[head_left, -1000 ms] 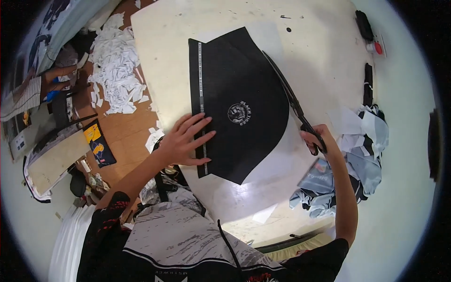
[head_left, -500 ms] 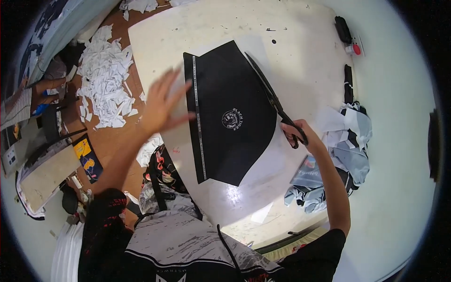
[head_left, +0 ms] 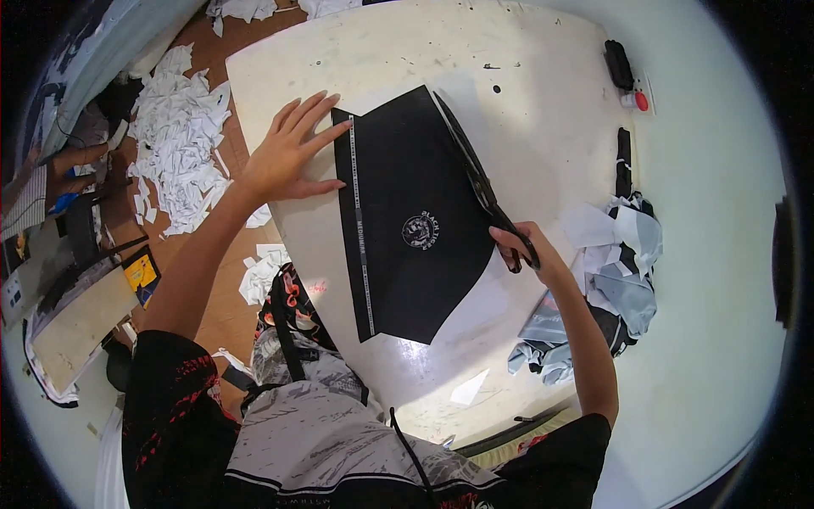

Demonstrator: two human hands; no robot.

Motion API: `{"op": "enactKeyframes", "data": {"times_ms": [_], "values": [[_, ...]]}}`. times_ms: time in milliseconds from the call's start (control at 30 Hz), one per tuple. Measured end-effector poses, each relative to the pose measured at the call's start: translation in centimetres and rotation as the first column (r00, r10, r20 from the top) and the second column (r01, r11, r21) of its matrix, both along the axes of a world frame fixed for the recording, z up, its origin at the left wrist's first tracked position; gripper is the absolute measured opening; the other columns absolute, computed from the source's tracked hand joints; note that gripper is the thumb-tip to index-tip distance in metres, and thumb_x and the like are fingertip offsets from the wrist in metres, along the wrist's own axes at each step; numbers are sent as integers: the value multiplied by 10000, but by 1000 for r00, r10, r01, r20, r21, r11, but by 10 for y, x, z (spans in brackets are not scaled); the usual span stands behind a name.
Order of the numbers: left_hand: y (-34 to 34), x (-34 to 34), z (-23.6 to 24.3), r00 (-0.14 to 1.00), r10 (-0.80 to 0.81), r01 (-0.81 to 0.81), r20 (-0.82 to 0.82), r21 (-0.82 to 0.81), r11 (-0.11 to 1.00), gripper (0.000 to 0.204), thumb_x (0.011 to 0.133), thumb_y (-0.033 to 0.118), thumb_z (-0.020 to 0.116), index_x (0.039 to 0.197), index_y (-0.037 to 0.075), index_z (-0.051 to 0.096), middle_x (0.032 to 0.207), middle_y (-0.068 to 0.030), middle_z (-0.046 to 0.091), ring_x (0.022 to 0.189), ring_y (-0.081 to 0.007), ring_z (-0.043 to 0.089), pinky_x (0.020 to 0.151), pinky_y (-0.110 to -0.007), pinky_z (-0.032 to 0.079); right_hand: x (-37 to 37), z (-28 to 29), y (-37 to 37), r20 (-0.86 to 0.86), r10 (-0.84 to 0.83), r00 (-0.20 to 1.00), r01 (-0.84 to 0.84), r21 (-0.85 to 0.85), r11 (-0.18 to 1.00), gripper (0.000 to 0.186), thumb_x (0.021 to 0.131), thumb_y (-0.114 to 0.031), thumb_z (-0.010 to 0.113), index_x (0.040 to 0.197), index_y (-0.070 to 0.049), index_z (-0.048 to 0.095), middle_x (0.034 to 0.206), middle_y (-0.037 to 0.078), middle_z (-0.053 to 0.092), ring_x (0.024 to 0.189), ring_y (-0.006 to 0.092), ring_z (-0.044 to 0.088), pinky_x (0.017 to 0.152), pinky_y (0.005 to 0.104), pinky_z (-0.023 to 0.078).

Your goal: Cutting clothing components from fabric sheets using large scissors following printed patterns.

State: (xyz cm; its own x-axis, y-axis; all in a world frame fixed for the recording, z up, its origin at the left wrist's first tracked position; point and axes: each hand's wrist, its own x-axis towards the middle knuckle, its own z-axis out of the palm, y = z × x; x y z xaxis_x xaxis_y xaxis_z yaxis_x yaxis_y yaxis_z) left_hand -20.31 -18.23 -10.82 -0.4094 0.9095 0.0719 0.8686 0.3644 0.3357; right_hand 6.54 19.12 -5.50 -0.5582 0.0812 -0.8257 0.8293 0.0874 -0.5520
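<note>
Black fabric panel [head_left: 398,280], one, flat on the cream-topped table [head_left: 560,102], between the two hands; I log its near-straight edge on the left side, its angled and curved edges on the right. Narrow pale printed strip [head_left: 364,263] down the left margin; round white emblem [head_left: 417,231] right of centre.

Left hand [head_left: 292,153]: open, fingers spread, at the panel's upper left edge. Index fingertip and thumb tip reach the margin; the other fingers lie beyond the edge, over the table. I see nothing gripped there.

Right hand [head_left: 532,253]: closed around the handles of the black shears [head_left: 476,180], just beside the panel's right-hand bulge. The blades run along its upper right edge, tips near the top corner; I cannot tell whether they are parted.

Also on my list: heap of grey-blue and white fabric [head_left: 626,284], on the table beyond the right hand; black pouch [head_left: 620,64], far right corner; white scraps [head_left: 182,148], piled on the brown floor [head_left: 222,271] to the left.
</note>
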Motion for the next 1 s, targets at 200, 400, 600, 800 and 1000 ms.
{"op": "enactKeyframes", "data": {"times_ms": [200,400,600,800,1000], "values": [[-1,-1,0,1000,3,-4,27,6,1000,967,764,493,893,1594,213,484,1712,-168,323,1593,-375,284,1290,-560,230,-7,-3,-20,40,15,999,-17,44,999,557,976,-511,754,644,-118,541,584,-4,525,537,113,542,546,281,385],[0,-4,3,1000,0,-1,17,22,1000,914,796,566,849,1564,191,522,1692,-173,358,1587,-374,298,1294,-552,239,-15,-2,-27,-28,-93,995,90,-85,992,546,956,-503,778,644,-125,537,599,-1,527,534,114,533,537,282,375],[-2,-4,2,999,-4,3,32,33,999,893,821,599,814,1556,180,528,1691,-172,360,1587,-375,295,1295,-554,232,-31,3,-36,28,-59,998,59,-3,998,559,970,-519,754,641,-127,528,618,-1,522,553,111,532,547,279,381],[-6,-4,3,1000,6,-7,21,48,999,872,835,606,798,1544,170,538,1695,-169,357,1586,-371,300,1297,-555,226,-46,10,-36,-37,-59,998,60,16,998,515,966,-428,794,647,-114,540,584,-8,520,481,103,500,490,274,367],[-12,-2,2,999,-2,-1,40,78,997,910,802,520,864,1555,152,509,1698,-175,351,1582,-380,314,1287,-568,242,-66,34,-32,-151,20,988,25,290,957,397,983,-317,797,732,-50,644,646,25,617,553,96,568,532,268,423]]}}
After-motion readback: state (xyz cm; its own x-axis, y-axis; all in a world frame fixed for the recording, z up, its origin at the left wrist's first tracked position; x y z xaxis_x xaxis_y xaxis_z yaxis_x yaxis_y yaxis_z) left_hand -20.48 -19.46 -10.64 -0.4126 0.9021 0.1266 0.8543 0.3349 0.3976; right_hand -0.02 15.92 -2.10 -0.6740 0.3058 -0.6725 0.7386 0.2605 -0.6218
